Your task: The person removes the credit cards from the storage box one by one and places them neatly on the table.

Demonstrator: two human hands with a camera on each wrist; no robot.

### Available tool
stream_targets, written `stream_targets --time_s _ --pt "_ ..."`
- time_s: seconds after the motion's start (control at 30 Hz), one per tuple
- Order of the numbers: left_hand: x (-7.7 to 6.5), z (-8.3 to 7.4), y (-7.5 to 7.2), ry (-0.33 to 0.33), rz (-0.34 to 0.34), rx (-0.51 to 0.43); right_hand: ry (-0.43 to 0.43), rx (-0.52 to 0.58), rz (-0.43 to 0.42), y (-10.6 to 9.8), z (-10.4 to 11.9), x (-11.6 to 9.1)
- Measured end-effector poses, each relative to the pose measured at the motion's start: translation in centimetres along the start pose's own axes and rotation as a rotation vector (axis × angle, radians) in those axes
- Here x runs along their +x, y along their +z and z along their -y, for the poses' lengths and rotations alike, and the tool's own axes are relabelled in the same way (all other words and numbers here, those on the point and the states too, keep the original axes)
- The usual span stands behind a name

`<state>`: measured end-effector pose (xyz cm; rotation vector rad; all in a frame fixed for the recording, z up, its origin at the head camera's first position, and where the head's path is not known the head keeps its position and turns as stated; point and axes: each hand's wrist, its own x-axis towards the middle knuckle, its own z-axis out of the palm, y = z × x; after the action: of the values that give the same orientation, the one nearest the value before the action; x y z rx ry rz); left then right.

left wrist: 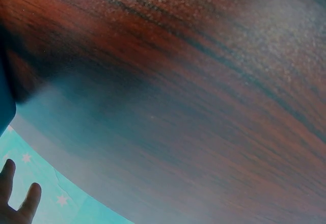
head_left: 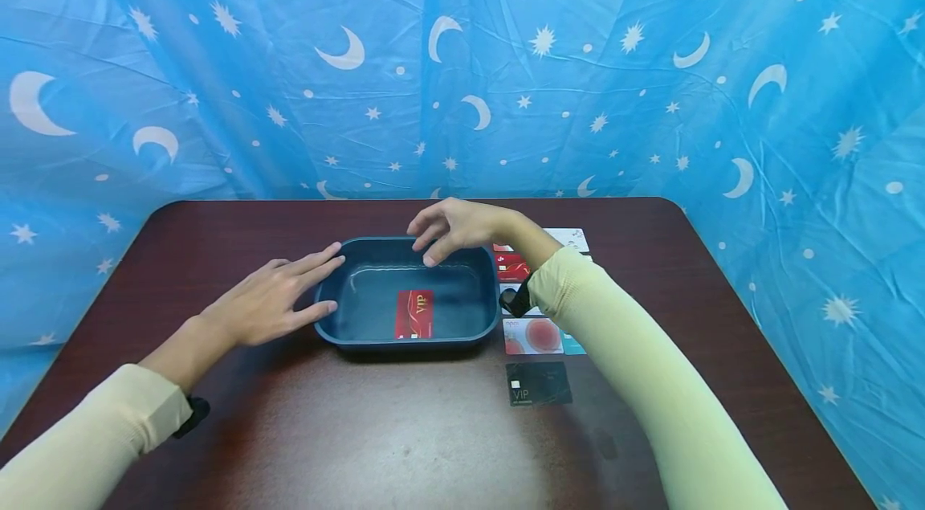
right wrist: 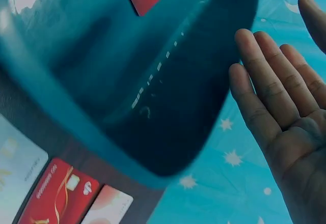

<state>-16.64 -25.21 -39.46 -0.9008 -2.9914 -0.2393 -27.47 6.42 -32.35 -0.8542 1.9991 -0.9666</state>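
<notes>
A dark blue tray (head_left: pixel 364 301) with rounded corners stands on the table. On its floor lies a red card marked VIP (head_left: pixel 414 315), also seen in the right wrist view at the top. My left hand (head_left: pixel 267 303) reaches the tray's left rim with its fingers spread. Over the far right part of the tray hovers my right hand (head_left: pixel 462 225), its fingers loosely bent in the head view and holding nothing. In the right wrist view its palm shows beside the tray wall. Only two of my left fingers (left wrist: pixel 31 201) appear in the left wrist view.
Right of the tray several cards lie in rows, among them a red card (head_left: pixel 511 267) and a card with a pink disc (head_left: pixel 533 336); my right forearm partly covers them. Nearer lies a black VIP card (head_left: pixel 539 384). A blue curtain (head_left: pixel 462 92) surrounds the table (head_left: pixel 405 430).
</notes>
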Motion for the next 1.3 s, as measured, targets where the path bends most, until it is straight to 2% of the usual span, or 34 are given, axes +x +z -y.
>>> stream_targets --time_s 0.17,0.3,0.5,0.83,1.1,1.3 --pt "0.0 0.1 0.0 -0.003 0.005 0.002 0.040 -0.018 0.028 1.2 -0.1 1.4" --pt "0.1 0.1 0.0 -0.002 0.008 0.000 0.096 0.016 0.068 2.1 -0.5 2.3" --pt "0.1 0.2 0.1 0.003 0.005 0.001 0.144 0.016 0.096 2.8 -0.9 3.0" --pt "0.1 0.2 0.1 0.014 -0.004 -0.005 0.205 -0.067 0.129 3.0 -0.6 3.9" --pt "0.0 0.2 0.0 0.006 0.004 -0.008 0.231 -0.218 0.152 3.5 -0.1 4.5" --pt "0.1 0.3 0.1 0.012 -0.008 -0.024 0.262 -0.252 0.150 3.7 0.0 4.8"
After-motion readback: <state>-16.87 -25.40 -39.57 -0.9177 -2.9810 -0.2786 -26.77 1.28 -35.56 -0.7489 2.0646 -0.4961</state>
